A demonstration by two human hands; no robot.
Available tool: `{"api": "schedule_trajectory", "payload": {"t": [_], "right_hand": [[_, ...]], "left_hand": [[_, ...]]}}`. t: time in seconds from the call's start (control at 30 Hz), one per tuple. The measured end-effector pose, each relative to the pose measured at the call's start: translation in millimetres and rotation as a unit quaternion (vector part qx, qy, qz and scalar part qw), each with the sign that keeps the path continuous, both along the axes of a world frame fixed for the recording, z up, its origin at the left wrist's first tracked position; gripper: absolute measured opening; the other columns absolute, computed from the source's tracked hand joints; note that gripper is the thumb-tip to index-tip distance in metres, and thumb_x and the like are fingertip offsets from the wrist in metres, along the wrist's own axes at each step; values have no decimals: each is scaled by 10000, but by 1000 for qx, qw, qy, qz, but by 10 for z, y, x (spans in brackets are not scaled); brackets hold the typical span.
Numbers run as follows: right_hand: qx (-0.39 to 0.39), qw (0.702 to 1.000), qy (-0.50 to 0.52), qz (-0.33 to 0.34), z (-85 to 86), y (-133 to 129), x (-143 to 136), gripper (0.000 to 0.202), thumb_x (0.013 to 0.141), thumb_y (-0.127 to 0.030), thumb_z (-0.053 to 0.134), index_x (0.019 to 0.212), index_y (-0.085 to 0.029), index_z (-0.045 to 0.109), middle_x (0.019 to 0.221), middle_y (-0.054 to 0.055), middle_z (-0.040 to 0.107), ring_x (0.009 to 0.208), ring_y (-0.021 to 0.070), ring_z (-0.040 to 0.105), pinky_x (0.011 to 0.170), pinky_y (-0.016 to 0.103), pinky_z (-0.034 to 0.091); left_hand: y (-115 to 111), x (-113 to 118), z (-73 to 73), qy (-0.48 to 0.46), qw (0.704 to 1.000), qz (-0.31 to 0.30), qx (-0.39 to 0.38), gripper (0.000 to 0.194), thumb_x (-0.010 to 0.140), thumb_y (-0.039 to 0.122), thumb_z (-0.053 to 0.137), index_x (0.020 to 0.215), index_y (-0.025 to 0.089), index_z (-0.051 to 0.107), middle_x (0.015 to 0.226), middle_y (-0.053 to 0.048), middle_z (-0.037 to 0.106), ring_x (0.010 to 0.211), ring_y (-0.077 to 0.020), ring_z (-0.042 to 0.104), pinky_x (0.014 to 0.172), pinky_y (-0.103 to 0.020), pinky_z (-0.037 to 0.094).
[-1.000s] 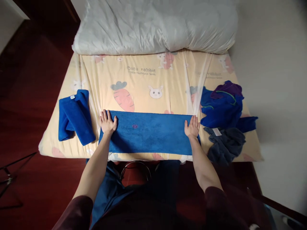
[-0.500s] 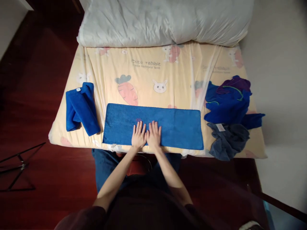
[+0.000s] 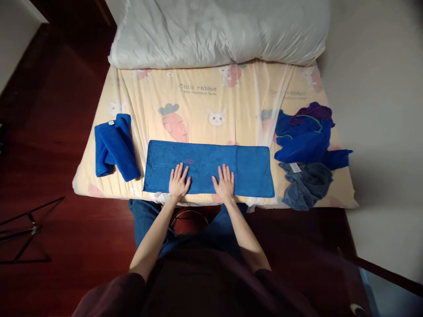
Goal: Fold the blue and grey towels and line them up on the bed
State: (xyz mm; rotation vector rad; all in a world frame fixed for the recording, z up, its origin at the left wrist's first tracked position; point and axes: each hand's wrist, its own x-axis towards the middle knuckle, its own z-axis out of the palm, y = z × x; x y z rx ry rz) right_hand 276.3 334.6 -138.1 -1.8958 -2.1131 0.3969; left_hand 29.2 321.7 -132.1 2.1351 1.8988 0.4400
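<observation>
A blue towel lies flat as a long strip along the near edge of the bed. My left hand rests palm down on its near side, left of the middle, fingers spread. Just beyond those fingertips shows a small reddish mark on the cloth. My right hand also lies flat on the towel, right of the middle, with its fingers apart. Neither hand grips anything. Left of the strip lie rolled or folded blue towels, crossing each other, one with a white tag.
On the right sits a crumpled pile of blue and purple cloths, with a grey-blue cloth in front. A grey-white quilt covers the far end of the patterned bed. A black metal stand is on the floor at left.
My hands have slid apart over the towel, the left one leftward and the right one rightward, from side by side at the middle. The camera view has shifted slightly.
</observation>
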Motion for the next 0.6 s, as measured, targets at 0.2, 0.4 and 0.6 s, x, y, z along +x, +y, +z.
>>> {"api": "schedule_trajectory", "payload": {"t": [0.2,0.4,0.6], "right_hand": [[8,978,-95,-185,-117,-194,1357,678,1036,-472,211,1601,-98,237,1658,189,237,1550,307,170,1219,595,171],[24,964,-112,-239,-173,-281,1765,683,1033,-449,179,1609,-82,193,1657,181,246,1554,279,159,1231,566,167],[35,962,-117,-243,-195,-267,1704,672,1030,-438,170,1615,-108,184,1654,171,259,1549,278,180,1220,578,184]], "left_hand": [[-199,-871,36,30,986,163,11,621,1007,416,345,1587,194,323,1680,-84,183,1559,-273,146,1249,-525,166],[-270,-1034,29,16,978,207,0,626,998,396,319,1582,171,327,1682,-90,189,1556,-279,151,1225,-492,217],[-245,-1019,-5,-1,977,212,11,627,977,386,338,1566,172,368,1672,-82,229,1548,-282,185,1219,-483,219]]}}
